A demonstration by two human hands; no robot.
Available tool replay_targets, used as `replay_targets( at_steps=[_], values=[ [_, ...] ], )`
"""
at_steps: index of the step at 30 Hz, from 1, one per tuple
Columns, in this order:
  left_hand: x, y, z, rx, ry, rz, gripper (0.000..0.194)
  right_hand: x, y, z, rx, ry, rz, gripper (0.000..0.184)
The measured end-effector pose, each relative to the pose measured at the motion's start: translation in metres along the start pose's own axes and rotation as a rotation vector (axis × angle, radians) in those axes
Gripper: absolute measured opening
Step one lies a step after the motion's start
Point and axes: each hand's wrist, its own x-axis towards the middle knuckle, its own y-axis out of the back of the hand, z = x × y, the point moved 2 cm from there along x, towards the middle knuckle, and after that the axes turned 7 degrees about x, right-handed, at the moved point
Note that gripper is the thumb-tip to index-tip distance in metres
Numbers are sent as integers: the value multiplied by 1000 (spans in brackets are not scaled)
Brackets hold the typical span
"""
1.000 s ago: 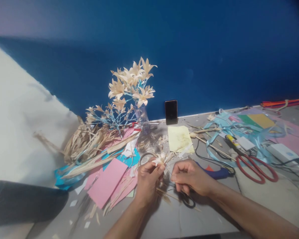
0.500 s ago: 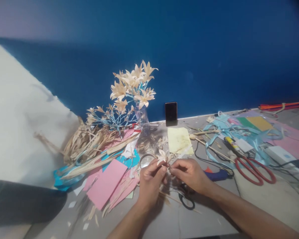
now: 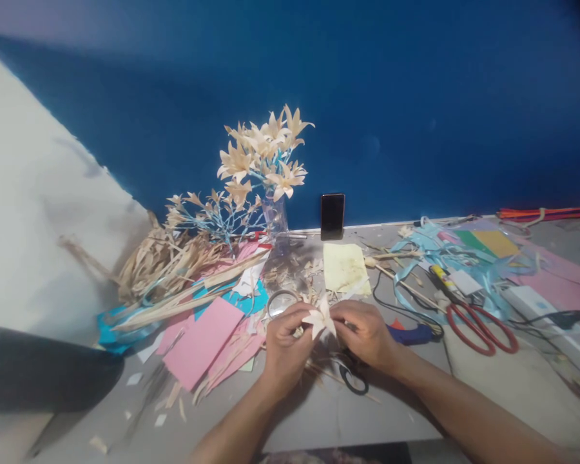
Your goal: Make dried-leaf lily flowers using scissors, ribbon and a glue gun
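Cream petals spread open on a small flower (image 3: 321,318) held above the desk (image 3: 217,425), nearer its near edge than its far one. A pale patch on the white box (image 3: 536,309), toward the desk's right side, is too small to read, as is any print on the yellow tube (image 3: 441,276) near the red-handled scissors (image 3: 481,327).

Parts of the scene are hidden. The right hand (image 3: 370,336) covers one end of the blue glue gun (image 3: 410,334), and only a black loop handle (image 3: 354,380) shows below that hand. The left hand (image 3: 290,341) overlaps the near side of a round ring (image 3: 281,298). A dark rounded object (image 3: 48,370) is cut off at the left.

Both forearms reach in over the near edge and angle toward each other. The left hand grips the flower's left side between thumb and curled fingers. The right hand is closed at its right side, knuckles up; whether it pinches petal or stem cannot be made out.

Toward the far edge, a clear vase (image 3: 276,222) holds similar flowers (image 3: 263,151), left of an upright phone (image 3: 332,216). Yellow paper (image 3: 347,269) lies in front of the phone, and a pink card (image 3: 203,343) lies left of the hands.
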Motion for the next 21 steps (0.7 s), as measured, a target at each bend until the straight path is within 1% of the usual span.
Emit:
replay_targets(
  at_steps=[2, 4, 7, 12, 15, 18, 21],
  values=[
    [0, 0, -1, 61, -75, -11, 21, 0, 1, -2, -5, 67, 42, 13],
    [0, -2, -1, 116, -148, -16, 22, 1, 2, -3, -3, 102, 65, 13],
    [0, -4, 0, 168, -227, 3, 20, 2, 2, -4, 22, 97, 58, 14],
    [-3, -6, 0, 193, -283, 15, 16, 1, 1, -2, 47, 81, 24, 15],
    [-5, -5, -1, 215, -350, 16, 14, 0, -1, 2, 42, 49, -6, 14],
    [-6, -4, 0, 232, -430, 13, 15, 0, -2, 7, 63, 13, -57, 15],
    [-6, -5, 0, 244, -445, -13, 20, 1, -1, 11, 84, 20, -39, 15]
  ],
)
